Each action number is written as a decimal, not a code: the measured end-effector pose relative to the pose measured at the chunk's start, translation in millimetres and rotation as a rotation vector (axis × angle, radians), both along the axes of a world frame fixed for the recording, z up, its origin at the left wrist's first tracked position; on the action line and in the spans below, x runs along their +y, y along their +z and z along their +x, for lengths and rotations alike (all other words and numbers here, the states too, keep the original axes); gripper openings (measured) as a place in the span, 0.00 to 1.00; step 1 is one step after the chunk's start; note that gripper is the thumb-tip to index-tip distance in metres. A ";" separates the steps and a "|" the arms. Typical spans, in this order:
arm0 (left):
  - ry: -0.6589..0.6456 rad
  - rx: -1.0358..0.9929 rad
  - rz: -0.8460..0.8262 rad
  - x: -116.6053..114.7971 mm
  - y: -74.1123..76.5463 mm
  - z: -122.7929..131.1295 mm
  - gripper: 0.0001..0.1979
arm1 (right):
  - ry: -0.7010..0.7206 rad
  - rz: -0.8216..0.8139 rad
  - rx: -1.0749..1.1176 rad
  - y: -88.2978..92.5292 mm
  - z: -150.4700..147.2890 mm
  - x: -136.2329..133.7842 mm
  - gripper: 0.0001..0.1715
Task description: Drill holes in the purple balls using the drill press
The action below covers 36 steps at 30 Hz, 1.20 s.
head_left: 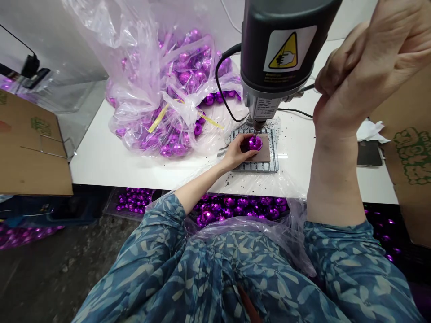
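My left hand point(238, 151) pinches a shiny purple faceted ball point(255, 143) between thumb and fingers. The ball rests on a brown board point(264, 154) laid over the slotted metal base point(274, 166) of a drill press point(279, 49). Directly above, the drill's tip point(256, 130) meets the top of the ball; how deep it sits I cannot tell. Up at the right, my right hand point(367, 67) is closed around the drill press lever point(308, 88), whose end is hidden inside the fingers.
A clear plastic bag point(134, 89) of purple balls lies left of the drill press. More purple balls point(235, 207) sit in plastic below the table point(161, 175). Cardboard boxes point(33, 148) flank both sides. A phone point(369, 154) lies at the right under white tissue point(372, 131). Dark shavings surround the base.
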<state>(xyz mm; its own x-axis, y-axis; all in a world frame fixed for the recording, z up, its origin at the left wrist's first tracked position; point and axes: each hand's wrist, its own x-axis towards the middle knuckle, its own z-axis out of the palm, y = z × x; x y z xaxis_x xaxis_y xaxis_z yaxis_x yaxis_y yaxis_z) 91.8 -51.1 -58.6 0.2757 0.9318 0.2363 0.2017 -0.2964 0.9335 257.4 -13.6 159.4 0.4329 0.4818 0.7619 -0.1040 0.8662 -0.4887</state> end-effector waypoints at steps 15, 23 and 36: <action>0.018 0.096 0.082 1.5 -3.5 0.5 0.29 | -0.026 -0.036 0.040 -29.7 -5.6 -42.6 0.51; 0.017 0.070 0.062 1.8 -3.9 -0.1 0.29 | -0.103 0.071 0.061 -60.7 -2.4 -31.4 0.52; 0.024 0.094 0.083 0.4 -5.5 -0.7 0.29 | -0.122 0.262 -0.083 -106.4 16.3 -14.2 0.41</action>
